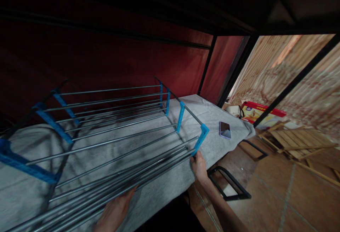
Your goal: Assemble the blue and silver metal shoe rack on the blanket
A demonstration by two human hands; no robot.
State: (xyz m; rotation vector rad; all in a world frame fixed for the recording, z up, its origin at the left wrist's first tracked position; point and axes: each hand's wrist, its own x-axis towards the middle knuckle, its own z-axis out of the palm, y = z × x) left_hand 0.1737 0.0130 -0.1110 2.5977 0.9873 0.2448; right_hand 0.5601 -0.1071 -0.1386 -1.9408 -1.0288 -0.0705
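The right hand [198,164] is gripping the near blue bracket [201,138]; the left hand [117,207], its closure hidden, is touching bundled rods [145,173]. The rack [106,142] is standing on grey cloth [159,193], far bars [111,91] spanning both ends, the bundle seemingly awaiting fitting.

A phone [225,130] lies near, apparently, a carton [253,112].

The rack [117,140] stands on the cloth [164,189], the wall [132,62] at its 12 o'clock, rods [127,178] bunched along its 6 o'clock side. The left hand [114,210] is at 6 o'clock, against the rods; the right hand [199,166], at the rack's 4 o'clock corner. At 3 o'clock, the phone [225,130] lies on the cloth. From the phone, the box [261,113] sits at 2, the slats [297,140] at 3.
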